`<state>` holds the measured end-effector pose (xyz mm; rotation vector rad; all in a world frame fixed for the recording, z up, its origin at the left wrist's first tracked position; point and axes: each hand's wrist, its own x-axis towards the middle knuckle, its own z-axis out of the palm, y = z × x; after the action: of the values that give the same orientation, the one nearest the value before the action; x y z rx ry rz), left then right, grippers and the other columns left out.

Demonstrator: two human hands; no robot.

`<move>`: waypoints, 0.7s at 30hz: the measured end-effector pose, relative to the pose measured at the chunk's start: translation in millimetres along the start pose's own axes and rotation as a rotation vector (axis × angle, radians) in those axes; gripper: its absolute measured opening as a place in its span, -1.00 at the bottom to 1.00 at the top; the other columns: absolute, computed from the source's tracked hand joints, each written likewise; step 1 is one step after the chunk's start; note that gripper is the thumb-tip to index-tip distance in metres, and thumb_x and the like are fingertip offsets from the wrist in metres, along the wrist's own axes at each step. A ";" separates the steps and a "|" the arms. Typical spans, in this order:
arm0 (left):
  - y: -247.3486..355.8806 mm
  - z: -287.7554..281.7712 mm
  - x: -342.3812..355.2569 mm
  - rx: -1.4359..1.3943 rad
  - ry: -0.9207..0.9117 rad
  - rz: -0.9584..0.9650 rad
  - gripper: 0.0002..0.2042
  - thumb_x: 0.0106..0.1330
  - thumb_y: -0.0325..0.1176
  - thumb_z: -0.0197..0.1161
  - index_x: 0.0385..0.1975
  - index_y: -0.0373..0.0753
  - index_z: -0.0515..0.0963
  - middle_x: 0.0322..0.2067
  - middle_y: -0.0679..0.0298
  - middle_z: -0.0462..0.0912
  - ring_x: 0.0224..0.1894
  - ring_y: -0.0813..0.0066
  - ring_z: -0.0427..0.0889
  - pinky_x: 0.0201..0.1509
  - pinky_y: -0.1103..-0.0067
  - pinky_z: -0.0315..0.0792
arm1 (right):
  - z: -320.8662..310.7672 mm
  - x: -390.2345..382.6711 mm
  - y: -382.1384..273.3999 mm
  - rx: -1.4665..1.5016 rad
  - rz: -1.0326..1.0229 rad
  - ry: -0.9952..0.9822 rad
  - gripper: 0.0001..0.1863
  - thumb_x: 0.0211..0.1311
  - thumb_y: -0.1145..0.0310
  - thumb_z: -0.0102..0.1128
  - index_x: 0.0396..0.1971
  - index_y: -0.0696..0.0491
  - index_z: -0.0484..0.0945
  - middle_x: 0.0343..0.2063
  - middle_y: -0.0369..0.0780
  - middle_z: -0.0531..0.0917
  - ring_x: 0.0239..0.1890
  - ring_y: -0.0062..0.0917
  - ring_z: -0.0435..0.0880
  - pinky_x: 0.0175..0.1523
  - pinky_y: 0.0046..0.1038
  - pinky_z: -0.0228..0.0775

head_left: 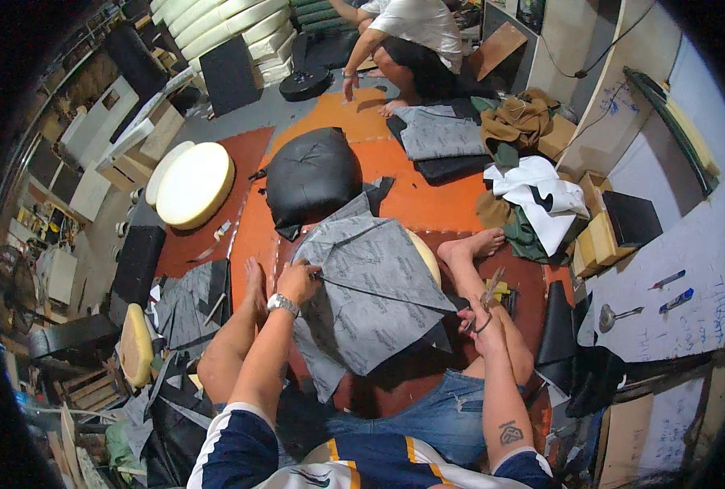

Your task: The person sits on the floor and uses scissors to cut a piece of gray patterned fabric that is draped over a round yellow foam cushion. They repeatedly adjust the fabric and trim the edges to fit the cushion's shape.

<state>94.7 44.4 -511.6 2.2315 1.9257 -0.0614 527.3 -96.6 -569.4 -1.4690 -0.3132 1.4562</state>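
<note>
small dark print, too fine to read, repeats across the grey fabric [371, 285]; blue handwriting marks the white panel [656, 330] at right. the fabric, creased and ragged-edged, drapes over a round cream pad [424, 259] on the red-brown mat [385, 395]. the left hand [299, 281] has its grip pinched on the fabric; the right hand [478, 322] holds scissors [494, 287], perhaps the fabric's corner too.

Wide head-worn fisheye view, facing down and forward from close above the lap [436, 414], orange floor [440, 204] farther off
</note>
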 end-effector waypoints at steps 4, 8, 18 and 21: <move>2.0 5.4 5.1 -0.056 0.019 -0.061 -0.79 0.21 -0.30 0.34 -0.18 -0.04 0.77 0.01 0.16 0.68 0.04 0.03 0.64 0.06 0.23 0.57 | 18.9 15.9 -7.3 -0.024 -0.088 -0.068 -0.75 0.26 0.31 0.34 -0.18 0.08 0.51 -0.46 -0.25 0.59 -0.61 -0.53 0.57 -0.56 -0.49 0.48; -3.3 -24.9 18.7 -0.086 0.065 -0.043 -0.87 0.26 -0.39 0.25 -0.27 -0.20 0.70 -0.25 0.00 0.69 -0.11 -0.08 0.69 -0.05 0.14 0.55 | 50.7 5.1 -60.3 0.048 -0.193 -0.089 -0.89 0.19 0.45 0.25 -0.30 0.11 0.55 -0.51 -0.26 0.58 -0.63 -0.54 0.57 -0.56 -0.46 0.48; 73.6 -366.3 38.2 -0.438 1.462 0.421 -0.89 0.35 -0.50 0.19 -0.18 -0.32 0.55 -0.27 -0.07 0.71 -0.20 -0.12 0.69 -0.13 0.24 0.55 | 124.3 -183.9 -330.3 0.255 -1.104 -0.329 -0.64 0.28 0.32 0.30 0.06 0.06 0.58 -0.24 -0.27 0.66 -0.34 -0.59 0.61 -0.18 -0.47 0.51; 75.3 -409.5 22.8 -0.485 1.545 0.528 -0.86 0.33 -0.50 0.21 -0.14 -0.28 0.57 -0.25 -0.04 0.72 -0.21 -0.04 0.72 -0.12 0.28 0.57 | 131.2 -237.2 -340.6 0.211 -1.228 -0.290 -0.61 0.32 0.33 0.25 0.10 0.11 0.52 -0.26 -0.28 0.62 -0.34 -0.62 0.58 -0.21 -0.52 0.50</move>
<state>133.7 127.0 -104.7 2.3449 1.1810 2.4228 509.1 -59.6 -136.0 -0.6088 -0.9921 0.6269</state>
